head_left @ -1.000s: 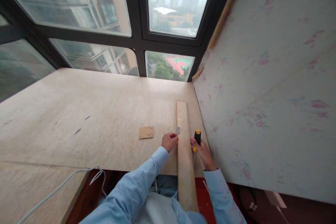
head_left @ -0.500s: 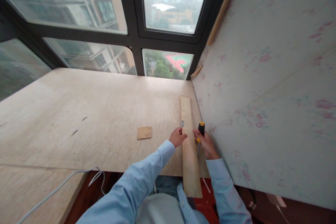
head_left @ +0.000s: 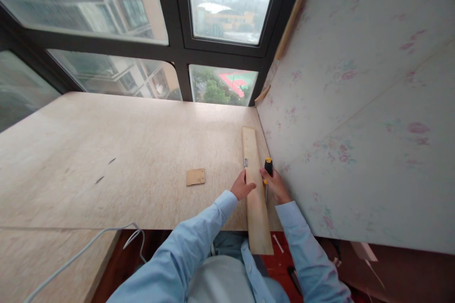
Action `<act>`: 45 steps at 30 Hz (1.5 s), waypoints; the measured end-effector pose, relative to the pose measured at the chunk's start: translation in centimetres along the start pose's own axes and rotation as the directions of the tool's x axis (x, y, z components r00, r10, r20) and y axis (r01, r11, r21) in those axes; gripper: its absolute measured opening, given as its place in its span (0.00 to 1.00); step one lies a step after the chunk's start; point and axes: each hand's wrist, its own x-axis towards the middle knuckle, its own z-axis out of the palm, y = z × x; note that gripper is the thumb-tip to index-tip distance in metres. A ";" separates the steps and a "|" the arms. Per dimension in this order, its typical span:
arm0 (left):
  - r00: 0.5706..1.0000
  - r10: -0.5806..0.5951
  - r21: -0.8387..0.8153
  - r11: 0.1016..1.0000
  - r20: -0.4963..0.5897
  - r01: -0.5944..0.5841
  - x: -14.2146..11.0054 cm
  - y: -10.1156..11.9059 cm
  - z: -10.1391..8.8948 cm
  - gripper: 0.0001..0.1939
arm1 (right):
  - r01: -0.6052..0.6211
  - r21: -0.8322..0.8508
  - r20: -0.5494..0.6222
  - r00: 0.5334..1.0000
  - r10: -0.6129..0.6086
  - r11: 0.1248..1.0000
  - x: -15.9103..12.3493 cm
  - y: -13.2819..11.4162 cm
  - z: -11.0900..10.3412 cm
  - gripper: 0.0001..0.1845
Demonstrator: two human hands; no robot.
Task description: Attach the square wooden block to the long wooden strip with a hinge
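A long pale wooden board (head_left: pixel 258 218) lies on the stone-patterned sill, its near end jutting past the front edge towards my body. My left hand (head_left: pixel 242 186) grips the board's left side, thumb across the top and fingers at the edge. Just beyond those fingers, a small metal hinge-like piece (head_left: pixel 245 162) sits at the same edge. In my right hand (head_left: pixel 278 187) is a screwdriver (head_left: pixel 268 166) with a black and yellow handle, its shaft pointing back towards me. The right fingertips are close to the board's right side; I cannot tell whether they touch it.
A small thin wooden plate (head_left: pixel 195 177) with holes lies left of the board. Two dark slivers (head_left: pixel 99 180) are farther left. A white cable (head_left: pixel 88 247) loops over the front left edge. The flowered wall (head_left: pixel 355 118) rises close on the right, with windows behind.
My left hand has opened from a pinch at the board's edge to a grip with the thumb laid across it. The screwdriver stays in my right hand. The view has shifted slightly.
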 end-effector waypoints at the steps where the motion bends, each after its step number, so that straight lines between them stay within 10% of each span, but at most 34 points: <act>1: 1.000 0.023 -0.017 1.000 0.001 -0.023 0.0 -0.2 0.1 0.34 | 0.001 -0.012 0.001 1.000 -0.001 1.000 -0.1 0.0 0.0 0.35; 7: 0.993 0.120 -0.233 0.966 0.014 -0.114 -0.7 -0.5 -0.2 0.28 | -0.003 -0.136 -0.011 1.000 0.001 0.991 -0.6 0.1 -0.1 0.36; 21: 0.963 -0.212 -0.346 0.927 -0.167 0.144 -7.9 -0.2 -8.0 0.15 | -0.114 -0.674 -0.099 0.993 0.064 0.730 0.4 -1.5 -1.2 0.17; 29: 0.922 -0.161 -0.335 0.942 -0.353 0.036 -12.1 3.0 -17.5 0.13 | -0.091 -0.787 -0.050 0.995 0.083 0.610 0.0 -1.6 0.2 0.20; 37: 0.697 0.072 -0.094 0.976 -0.713 -0.197 -16.7 5.4 -29.0 0.16 | -0.086 -0.883 -0.026 0.990 0.136 0.462 0.3 -1.2 0.7 0.16; 45: 0.368 0.243 0.237 0.970 -0.898 -0.062 -18.6 5.6 -36.0 0.10 | -0.015 -0.953 0.043 0.982 0.183 0.304 0.7 -2.0 0.1 0.16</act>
